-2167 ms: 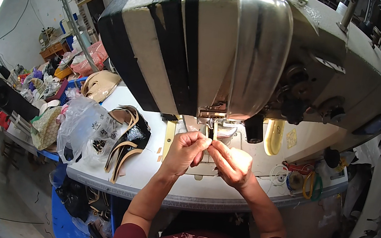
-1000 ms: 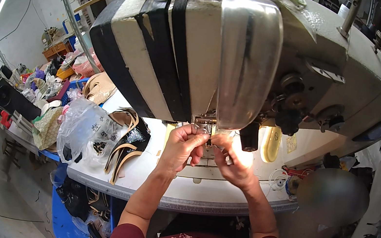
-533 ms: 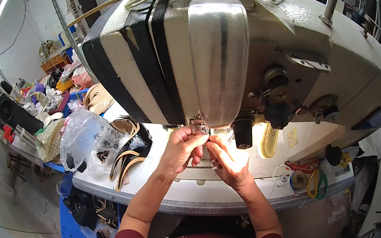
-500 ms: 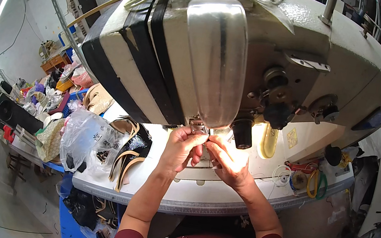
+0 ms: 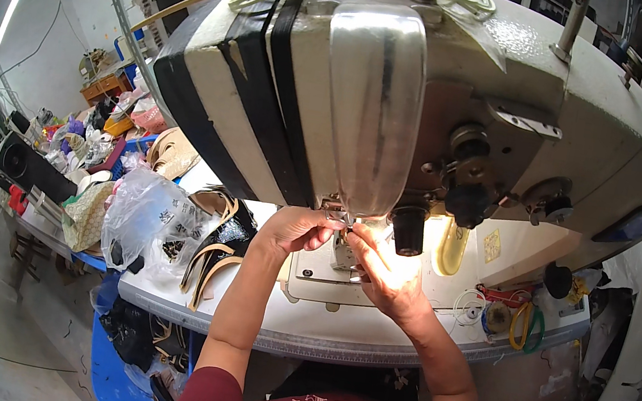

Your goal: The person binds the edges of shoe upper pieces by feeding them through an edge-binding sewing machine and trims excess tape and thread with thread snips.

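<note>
A large pale sewing machine (image 5: 458, 63), banded with black tape, looms over both hands. My left hand (image 5: 293, 231) is closed in a pinch close to the machine's needle area, its thumb and forefinger reaching in from the left. From the other side my right hand (image 5: 388, 275) pinches at the same spot, fingertips almost meeting the left ones. Whatever lies between the fingertips is too small to make out. Bright lamp light falls on the right hand. Below the fingers lies the metal needle plate (image 5: 315, 266) of the machine bed.
Black and tan strap pieces (image 5: 215, 255) lie left of my hands, beside a clear plastic bag (image 5: 140, 215). Yellow and green rings (image 5: 528, 327) and a small spool (image 5: 496, 316) sit at the right. A blue container (image 5: 117, 373) with dark pieces stands below the table's front edge (image 5: 235, 333).
My left hand has shifted slightly left and up, its wrist swinging outward, so more of the needle plate shows. The right hand stays near the needle. The whole view has tilted a little.
</note>
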Demonstrator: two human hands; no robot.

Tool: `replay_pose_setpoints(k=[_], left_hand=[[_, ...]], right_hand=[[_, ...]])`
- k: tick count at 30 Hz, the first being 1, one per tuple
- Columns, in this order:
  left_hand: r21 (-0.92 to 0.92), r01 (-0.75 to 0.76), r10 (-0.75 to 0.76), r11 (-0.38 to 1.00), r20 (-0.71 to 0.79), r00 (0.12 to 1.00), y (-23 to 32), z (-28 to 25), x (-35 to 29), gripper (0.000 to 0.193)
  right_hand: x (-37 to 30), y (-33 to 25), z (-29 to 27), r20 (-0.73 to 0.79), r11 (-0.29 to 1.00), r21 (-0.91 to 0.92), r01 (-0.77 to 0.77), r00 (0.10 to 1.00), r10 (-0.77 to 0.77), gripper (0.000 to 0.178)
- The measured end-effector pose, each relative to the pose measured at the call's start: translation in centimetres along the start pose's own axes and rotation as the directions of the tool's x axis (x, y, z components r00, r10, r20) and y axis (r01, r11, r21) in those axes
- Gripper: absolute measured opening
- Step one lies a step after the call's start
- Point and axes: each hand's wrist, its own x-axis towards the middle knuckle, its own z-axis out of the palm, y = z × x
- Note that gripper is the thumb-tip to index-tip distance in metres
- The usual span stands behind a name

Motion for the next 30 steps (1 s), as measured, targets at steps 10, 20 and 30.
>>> replay_pose_setpoints(k=[10, 20, 30], left_hand=[[-0.001, 0.04, -0.04, 0.999, -0.008, 0.999, 0.3, -0.8, 0.6, 0.013], [0.837, -0.512, 0.683, -0.192, 0.489, 0.543, -1.8, -1.7, 4.2, 0.02], [0.806, -0.263, 0.363, 0.53, 0.064, 0.93, 2.7, 1.9, -2.6, 0.028]], right_hand=[[-0.4, -0.2, 0.5, -0.046, 0.996, 0.054, -0.067, 0.997, 0.069, 0.055], [0.0, -0.6, 0.3, -0.047, 0.981, 0.156, -0.119, 0.991, 0.128, 0.049], [-0.1, 0.2, -0.1, 0.02, 0.949, 0.24, -0.205, 0.978, 0.206, 0.043]])
